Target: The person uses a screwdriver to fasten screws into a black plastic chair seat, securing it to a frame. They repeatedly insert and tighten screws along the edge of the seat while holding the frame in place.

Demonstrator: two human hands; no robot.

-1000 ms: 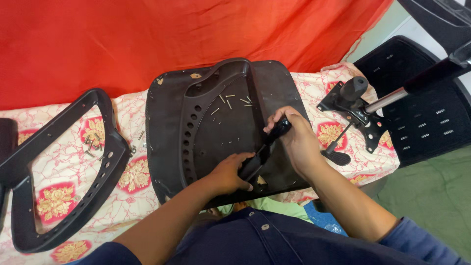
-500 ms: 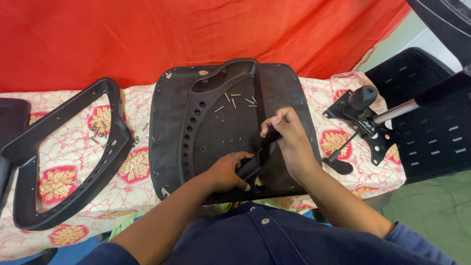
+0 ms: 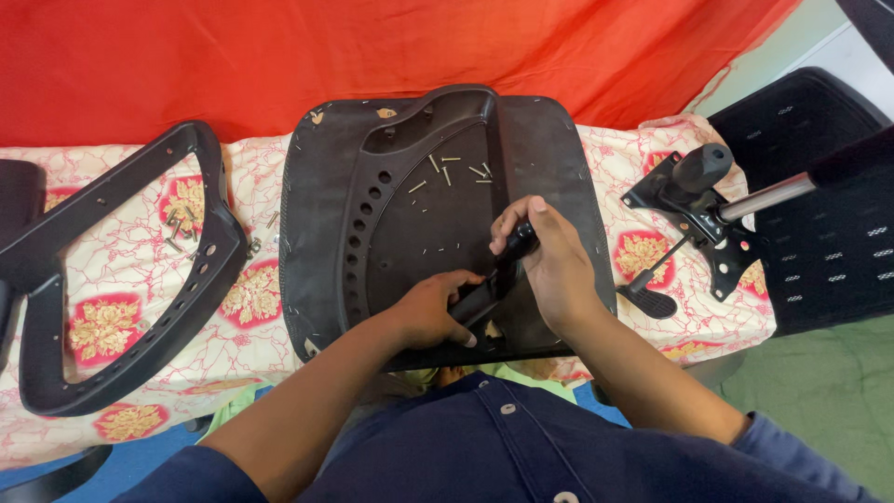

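Right now I see both hands clenched on one black tool handle (image 3: 494,282), left hand (image 3: 430,312) low, right hand (image 3: 551,265) high, over the black chair seat base (image 3: 391,233) on the floral worktop (image 3: 251,298).

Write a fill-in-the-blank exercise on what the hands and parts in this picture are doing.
1. Both hands grip one black tool: the left hand holds its lower end and the right hand its ____ end.
2. The tool rests on the black ____ pan.
3. Loose screws lie inside the seat pan, while others lie on the floral cloth to its ____.
4. The backdrop behind the table is ____.

Missing words: upper; seat; left; red
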